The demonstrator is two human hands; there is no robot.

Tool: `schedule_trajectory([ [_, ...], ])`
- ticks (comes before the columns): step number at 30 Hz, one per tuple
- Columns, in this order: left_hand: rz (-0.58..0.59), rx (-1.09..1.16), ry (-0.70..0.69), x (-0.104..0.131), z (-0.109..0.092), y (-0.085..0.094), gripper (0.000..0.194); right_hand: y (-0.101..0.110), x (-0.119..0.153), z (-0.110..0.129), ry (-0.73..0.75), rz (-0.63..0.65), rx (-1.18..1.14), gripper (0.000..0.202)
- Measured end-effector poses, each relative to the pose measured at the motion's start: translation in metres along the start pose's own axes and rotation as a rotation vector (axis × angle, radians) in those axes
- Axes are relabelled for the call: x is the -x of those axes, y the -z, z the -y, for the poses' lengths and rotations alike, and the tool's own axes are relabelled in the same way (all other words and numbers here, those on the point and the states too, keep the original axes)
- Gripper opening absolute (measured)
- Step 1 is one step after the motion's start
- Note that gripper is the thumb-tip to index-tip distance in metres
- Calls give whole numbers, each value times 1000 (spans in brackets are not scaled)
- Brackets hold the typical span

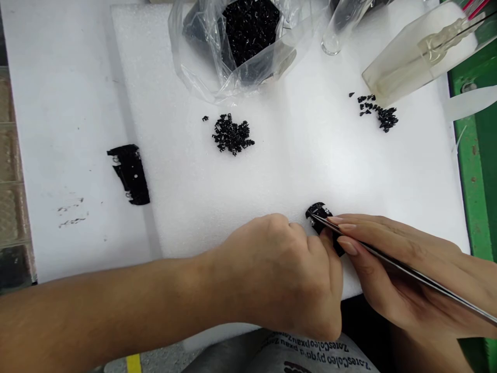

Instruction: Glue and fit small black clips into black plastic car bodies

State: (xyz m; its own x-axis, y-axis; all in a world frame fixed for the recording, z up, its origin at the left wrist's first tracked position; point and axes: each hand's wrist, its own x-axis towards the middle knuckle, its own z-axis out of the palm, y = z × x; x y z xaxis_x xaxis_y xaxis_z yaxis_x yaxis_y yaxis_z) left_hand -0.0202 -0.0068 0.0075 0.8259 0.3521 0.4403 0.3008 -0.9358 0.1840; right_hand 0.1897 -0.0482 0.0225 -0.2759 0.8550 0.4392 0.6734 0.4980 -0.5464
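Observation:
A small black plastic part (319, 211) sticks out beyond the fingers of my left hand (285, 274), which is closed round its near end. Between the fingers and thumb of my right hand (404, 259) is a pair of metal tweezers (392, 261), its tips touching the top of the part. Much of the part is hidden under the fingers. Whether the tips pinch anything is too small to tell. A pile of tiny black pieces (232, 135) lies ahead on the white foam sheet (178, 207), and a smaller pile (387, 119) lies farther right.
A clear plastic bag (186, 67) full of black pieces stands at the back. A similar flat black part (132, 175) lies at left, across the foam's edge. At back right are a translucent bottle (415, 57), a clear tube (344, 26) and a green edge (476, 181).

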Motion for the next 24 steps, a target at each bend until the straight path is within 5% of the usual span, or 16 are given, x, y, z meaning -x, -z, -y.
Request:
schedule_trajectory([
  [5, 4, -10, 1, -1, 0, 0, 9, 0, -2, 3, -35, -7, -4, 43],
  [11, 22, -37, -39, 0, 1, 1, 22, 8, -14, -9, -275, 23, -110, 26],
  [19, 14, -16, -7, 1, -2, 1, 14, 4, -11, -9, -55, -5, -66, 38],
  [24, -2, -3, 13, -1, -2, 0, 5, 6, -7, -6, 22, 133, -35, 47],
])
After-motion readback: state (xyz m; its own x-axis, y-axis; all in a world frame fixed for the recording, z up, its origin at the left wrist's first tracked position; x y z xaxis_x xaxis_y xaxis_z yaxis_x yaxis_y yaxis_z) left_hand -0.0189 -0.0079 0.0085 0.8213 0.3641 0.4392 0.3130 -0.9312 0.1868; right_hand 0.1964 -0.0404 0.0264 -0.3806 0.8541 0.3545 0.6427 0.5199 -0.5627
